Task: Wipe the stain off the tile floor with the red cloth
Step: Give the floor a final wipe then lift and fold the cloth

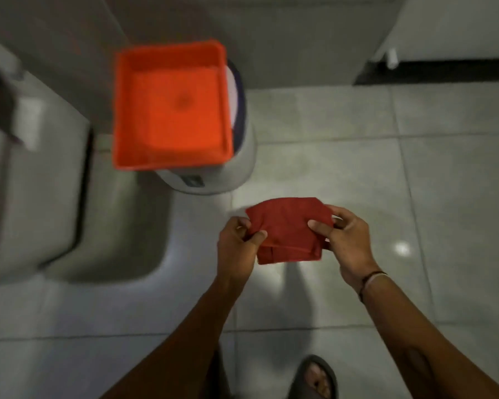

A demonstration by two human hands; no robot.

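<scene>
A folded red cloth is held in the air between both hands, well above the grey tile floor. My left hand pinches its left edge with thumb and fingers. My right hand grips its right side, thumb on top. A wristband sits on the right wrist. I cannot make out a stain on the tiles; only a bright light glare shows on the floor to the right.
An orange square tub rests on top of a white bucket ahead of the hands. A white toilet stands at the left. A dark sandalled foot is at the bottom. Open tiles stretch right.
</scene>
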